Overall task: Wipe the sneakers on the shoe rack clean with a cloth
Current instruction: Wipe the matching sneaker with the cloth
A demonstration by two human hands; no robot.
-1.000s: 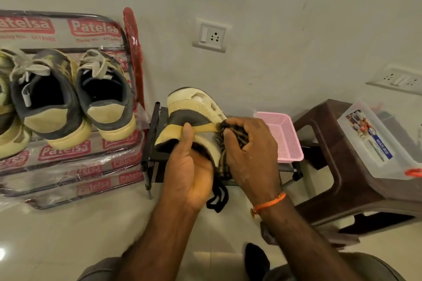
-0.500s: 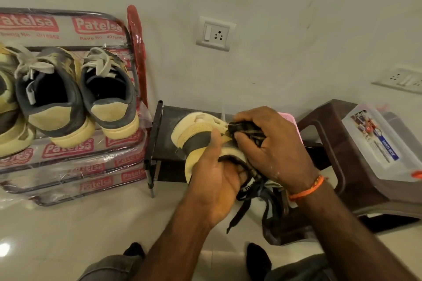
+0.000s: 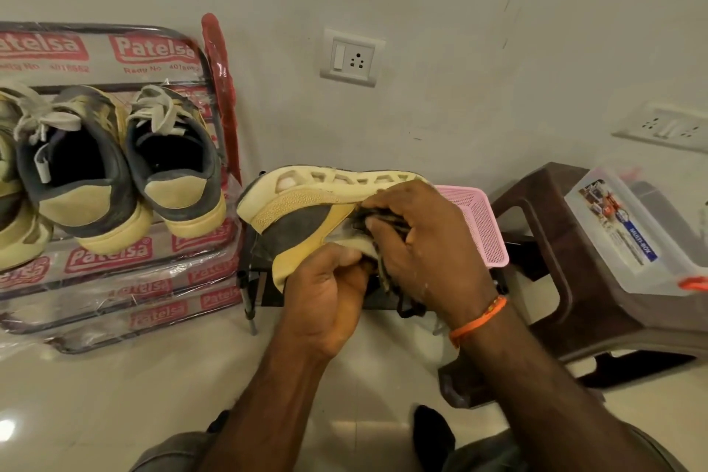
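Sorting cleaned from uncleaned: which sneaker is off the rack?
The sneaker on its side, sole up, in the left hand; the others stand upright on the rack.

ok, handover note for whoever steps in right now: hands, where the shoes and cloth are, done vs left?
Left hand: grips the sneaker in hand from below, sole turned up toward the wall.
Right hand: holds the dark cloth bunched against the sneaker's side, mid-wipe.
Shoe rack, at left: two grey and yellow sneakers heels out, and part of another at the frame's edge.
Done: cannot tell which rack shoes have been wiped.
Left: finish this sneaker, put it back on the rack, then probably check and wipe the others.
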